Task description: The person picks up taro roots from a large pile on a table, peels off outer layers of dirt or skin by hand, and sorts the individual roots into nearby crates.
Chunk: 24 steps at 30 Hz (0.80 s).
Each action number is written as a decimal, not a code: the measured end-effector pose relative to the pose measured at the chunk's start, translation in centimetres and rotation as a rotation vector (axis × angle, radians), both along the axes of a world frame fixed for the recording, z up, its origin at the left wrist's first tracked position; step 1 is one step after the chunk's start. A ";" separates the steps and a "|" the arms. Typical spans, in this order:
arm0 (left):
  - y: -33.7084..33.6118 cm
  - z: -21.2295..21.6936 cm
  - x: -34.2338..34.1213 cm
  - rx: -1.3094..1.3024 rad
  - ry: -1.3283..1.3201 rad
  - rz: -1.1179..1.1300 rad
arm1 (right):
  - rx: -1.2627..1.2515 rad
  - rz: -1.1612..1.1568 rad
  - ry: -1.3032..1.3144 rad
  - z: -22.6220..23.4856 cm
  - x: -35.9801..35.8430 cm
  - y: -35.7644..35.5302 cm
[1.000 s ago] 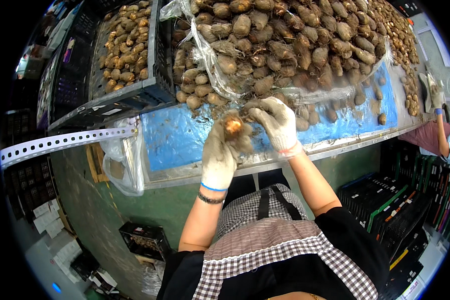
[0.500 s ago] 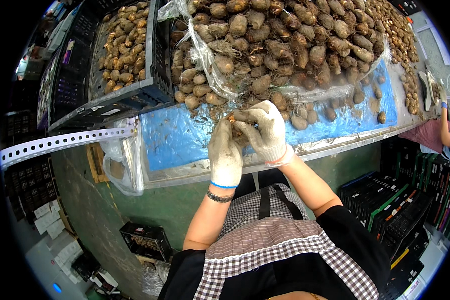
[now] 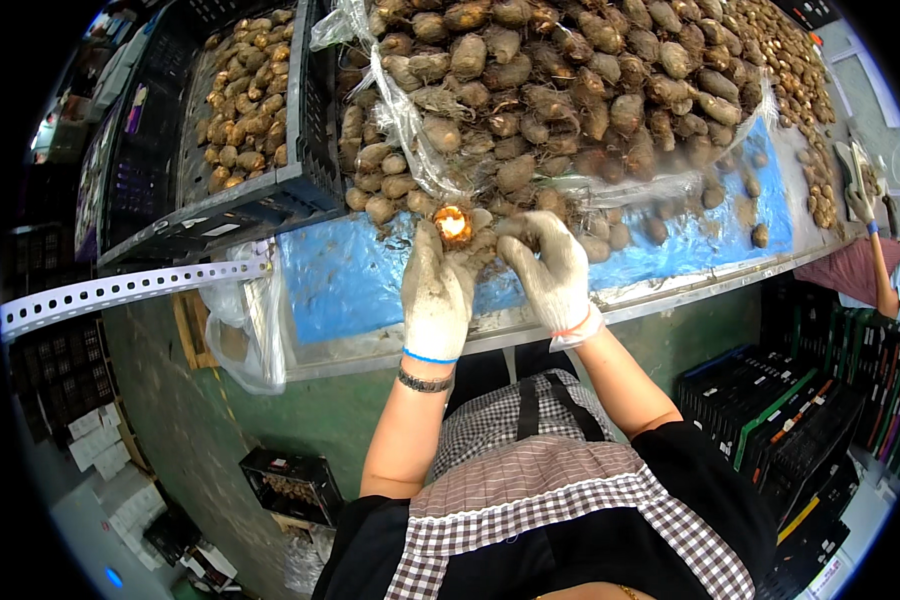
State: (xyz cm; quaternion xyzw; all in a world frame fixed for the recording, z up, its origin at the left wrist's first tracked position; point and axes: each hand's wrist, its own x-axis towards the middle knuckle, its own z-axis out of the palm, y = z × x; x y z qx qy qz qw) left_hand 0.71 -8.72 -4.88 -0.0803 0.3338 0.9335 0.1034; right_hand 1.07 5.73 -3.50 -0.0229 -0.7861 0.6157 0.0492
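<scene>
My left hand (image 3: 436, 305), in a white knit glove, is closed around a taro corm (image 3: 452, 225). The corm's pale, orange-ringed end faces up and shines brightly. Just to its right, my right hand (image 3: 552, 275), gloved too, has its fingers curled in; whatever they hold, if anything, is hidden. Both hands are over the near edge of a blue plastic sheet (image 3: 340, 280) strewn with soil. Beyond them rises a large heap of hairy brown taro corms (image 3: 550, 105), with a strip of clear plastic (image 3: 410, 130) across its left side.
A black crate (image 3: 315, 170) with smaller corms (image 3: 250, 100) stands at the left. A perforated white metal strip (image 3: 140, 285) juts out below it. Stacked black crates (image 3: 760, 400) are at the lower right. Another person's gloved hand (image 3: 860, 203) works at the far right.
My hands have moved apart, the right one slightly rightward. The corm in my left hand now shows its bright end upward. At far right, the other person's hand has shifted.
</scene>
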 end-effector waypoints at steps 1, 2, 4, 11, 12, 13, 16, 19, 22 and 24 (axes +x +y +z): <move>0.2 0.1 0.1 -0.021 0.003 0.004 | 0.010 0.027 0.093 1.5 -0.8 -0.2; 0.3 0.2 0.3 -0.043 0.005 0.008 | 0.082 0.036 0.150 2.0 -1.3 -0.4; 0.7 1.4 0.4 -0.070 -0.025 -0.015 | 0.227 0.048 0.266 2.4 -2.1 -0.6; 0.0 2.5 0.7 -0.309 -0.094 -0.117 | 0.180 0.037 0.158 0.1 -3.3 0.2; -0.4 3.5 0.5 -0.367 -0.137 -0.166 | 0.241 -0.018 0.179 -0.4 -4.0 0.8; -0.6 4.1 0.4 -0.425 -0.180 -0.215 | 0.209 -0.036 0.142 -0.6 -4.0 1.4; -0.8 2.8 0.9 -0.659 0.000 -0.083 | 0.225 0.114 0.137 1.4 -3.3 2.2; -1.9 1.8 0.6 -0.882 0.128 -0.157 | 0.234 0.412 0.219 3.1 -3.0 1.8; -2.4 2.5 0.4 -1.052 0.171 -0.207 | 0.257 0.442 0.310 2.8 -3.0 1.3; -2.8 3.0 0.4 -1.190 0.217 -0.222 | 0.320 0.462 0.338 3.1 -3.0 1.5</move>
